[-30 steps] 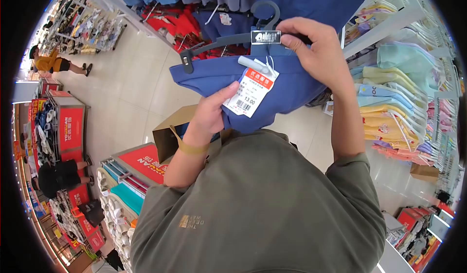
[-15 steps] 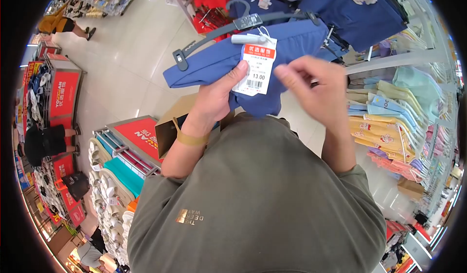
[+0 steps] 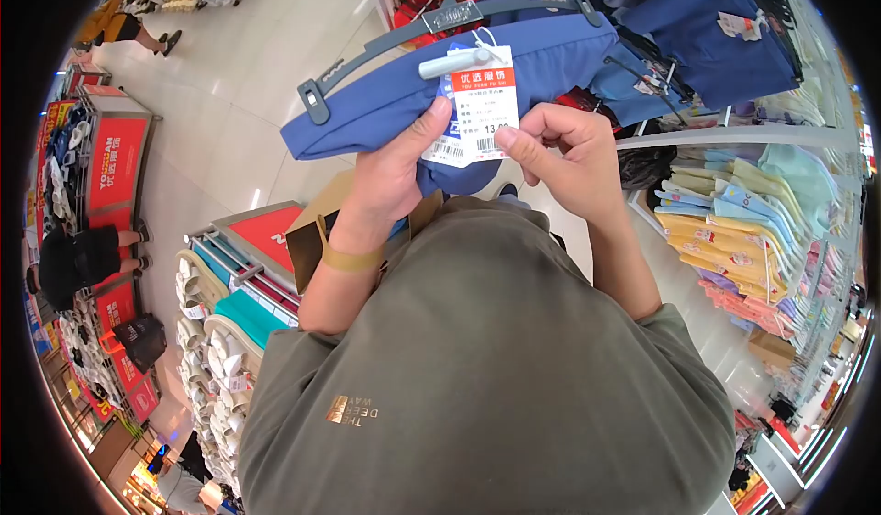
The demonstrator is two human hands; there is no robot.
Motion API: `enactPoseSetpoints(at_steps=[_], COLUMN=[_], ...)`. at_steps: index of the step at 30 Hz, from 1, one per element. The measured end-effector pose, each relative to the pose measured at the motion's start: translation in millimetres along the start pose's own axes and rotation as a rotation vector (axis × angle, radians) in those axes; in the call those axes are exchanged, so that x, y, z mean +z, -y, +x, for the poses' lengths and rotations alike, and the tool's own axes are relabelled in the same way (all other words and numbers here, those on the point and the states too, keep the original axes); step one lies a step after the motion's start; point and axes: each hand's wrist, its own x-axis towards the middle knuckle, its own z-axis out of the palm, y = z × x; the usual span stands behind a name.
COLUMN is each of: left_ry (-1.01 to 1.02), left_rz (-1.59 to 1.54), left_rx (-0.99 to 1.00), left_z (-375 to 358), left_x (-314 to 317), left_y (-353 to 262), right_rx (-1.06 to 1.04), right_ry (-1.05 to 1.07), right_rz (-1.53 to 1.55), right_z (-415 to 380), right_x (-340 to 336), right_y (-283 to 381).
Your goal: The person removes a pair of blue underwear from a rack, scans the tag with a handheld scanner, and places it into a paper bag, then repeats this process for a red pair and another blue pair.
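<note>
Blue folded garment hangs by clips from a dark hanger. My left hand grips the garment from below, its thumb against the tags. A white and red price tag is tied on by a white loop, with a grey security tag over its top. Another tag shows behind it, partly hidden. My right hand pinches the lower right corner of the price tag between thumb and fingers.
Pastel clothes hang on a rack at the right, blue shorts at the upper right. Shoes and an open cardboard box are at the lower left. A person in black is at the far left.
My right hand has moved in to the left and closed on the price tag. The tags have spread apart, showing the one behind. The garment and hanger have shifted slightly left.
</note>
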Motion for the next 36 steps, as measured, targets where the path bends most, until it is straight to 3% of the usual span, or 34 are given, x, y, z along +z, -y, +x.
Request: enactPoseSetpoints(at_steps=[9, 11, 14, 25, 36], left_ry=[-0.064, -0.050, -0.071, -0.235, -0.253], left_rz=[-0.018, -0.053, -0.043, 0.021, 0.041], left_rx=[0.036, 0.064, 0.090, 0.211, 0.259], left_z=[5, -25, -21, 28, 103], left_x=[-21, -57, -68, -77, -74], left_y=[-2, -104, -114, -137, -152], right_rx=[0.038, 0.034, 0.053, -0.025, -0.031], right_ry=[0.049, 0.070, 0.100, 0.268, 0.361], right_rz=[0.176, 0.139, 0.106, 0.183, 0.100], right_z=[21, 53, 69, 157, 237], right_x=[6, 95, 105, 97, 62], right_y=[-11, 56, 52, 39, 39])
